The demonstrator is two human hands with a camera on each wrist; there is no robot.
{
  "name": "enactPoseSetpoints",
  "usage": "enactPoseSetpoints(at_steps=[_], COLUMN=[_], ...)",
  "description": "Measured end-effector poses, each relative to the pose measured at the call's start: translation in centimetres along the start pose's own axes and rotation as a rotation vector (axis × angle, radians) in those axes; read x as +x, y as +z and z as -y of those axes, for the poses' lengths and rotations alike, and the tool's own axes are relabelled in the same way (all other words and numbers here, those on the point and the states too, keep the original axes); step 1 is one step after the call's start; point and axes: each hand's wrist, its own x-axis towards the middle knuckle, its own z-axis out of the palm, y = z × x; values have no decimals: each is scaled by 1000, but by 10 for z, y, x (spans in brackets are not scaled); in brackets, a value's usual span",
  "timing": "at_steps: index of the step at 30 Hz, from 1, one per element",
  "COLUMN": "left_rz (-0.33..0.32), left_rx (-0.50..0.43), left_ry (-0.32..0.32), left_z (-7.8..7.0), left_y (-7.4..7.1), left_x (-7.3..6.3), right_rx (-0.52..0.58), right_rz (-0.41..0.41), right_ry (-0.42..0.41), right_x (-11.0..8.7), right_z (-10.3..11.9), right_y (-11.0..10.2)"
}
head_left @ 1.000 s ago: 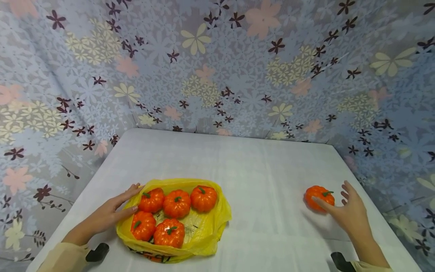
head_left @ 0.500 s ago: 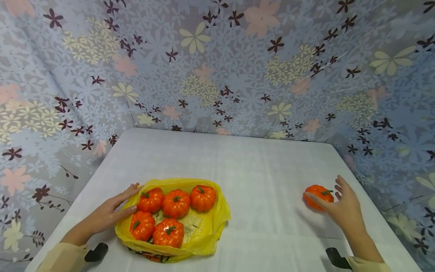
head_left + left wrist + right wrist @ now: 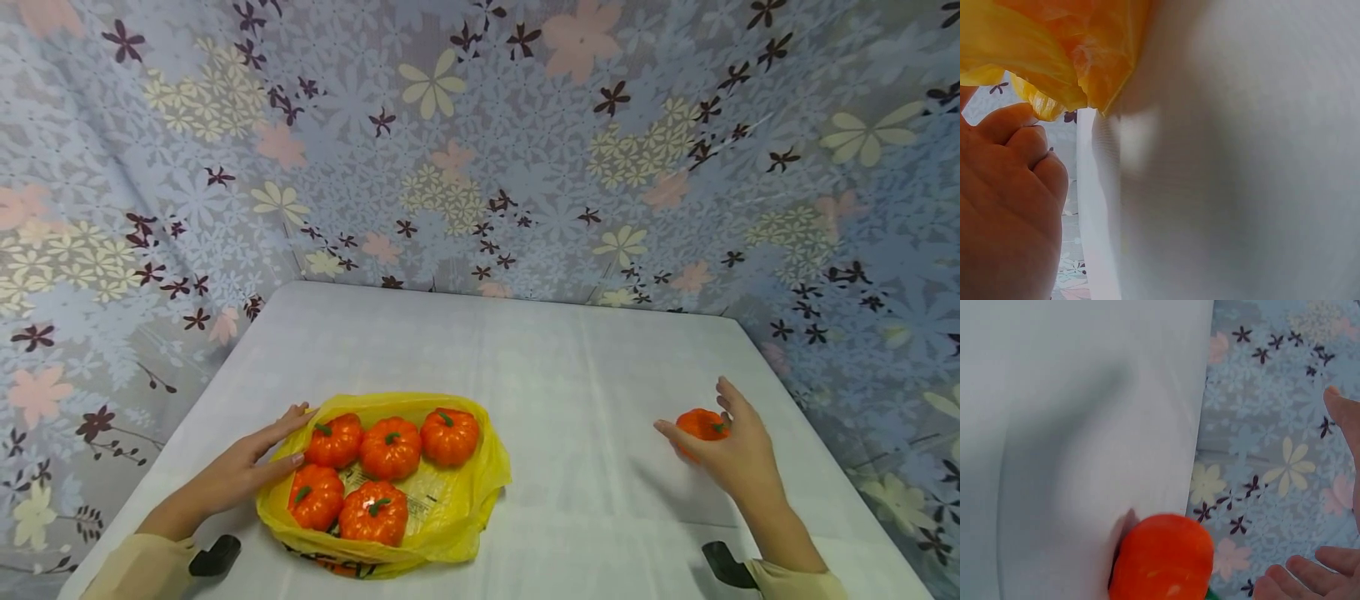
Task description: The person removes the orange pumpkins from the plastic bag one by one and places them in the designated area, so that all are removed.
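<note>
A yellow plastic bag (image 3: 457,517), its mouth spread wide, holds several small orange toy pumpkins (image 3: 390,450) with green stems. My left hand (image 3: 240,471) grips the bag's left rim, thumb over the edge and fingers along the outside. In the left wrist view, bent fingers (image 3: 1029,140) touch the yellow film; the thumb is mostly hidden. At the right, a single pumpkin (image 3: 701,423) rests on the white cloth, partly covered by my right hand (image 3: 738,454). That hand's thumb and fingers are spread around it, and the right wrist view shows them apart from the pumpkin.
A white cloth (image 3: 555,400) covers the table, with a wide stretch between bag and lone pumpkin. Floral fabric (image 3: 480,150) hangs behind the table and along both sides. The table's right edge lies close beyond my right hand.
My right hand has moved left and slightly away from me, over the lone pumpkin, covering more of it. The left hand and the bag have stayed in place.
</note>
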Motion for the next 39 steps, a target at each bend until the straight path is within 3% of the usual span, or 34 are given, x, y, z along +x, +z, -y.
enactPoseSetpoints(at_steps=[10, 19, 39], left_rz=[0, 0, -12], left_rx=[1, -14, -7], left_ry=[0, 8, -8], left_z=[1, 1, 0], left_y=[1, 2, 3], left_x=[0, 0, -2], right_rx=[6, 103, 146], right_rz=[24, 35, 130], right_ry=[-74, -142, -206], right_x=[-4, -5, -12], right_z=[18, 29, 53], right_y=[17, 44, 83])
